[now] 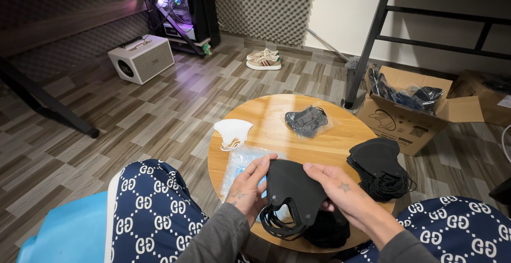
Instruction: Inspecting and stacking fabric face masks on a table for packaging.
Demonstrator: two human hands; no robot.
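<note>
item: folded black fabric face mask (pixel 291 188), both hands, left hand (pixel 248 186) and right hand (pixel 340 191), grip closed on edges; keep ear loops untangled, level above round wooden table (pixel 277 140).

We see bare bench (pixel 324 146) at the middle. A bagged mask pack (pixel 306 121), white mask (pixel 232 133) and black mask stack (pixel 379 168) ring it.
</note>
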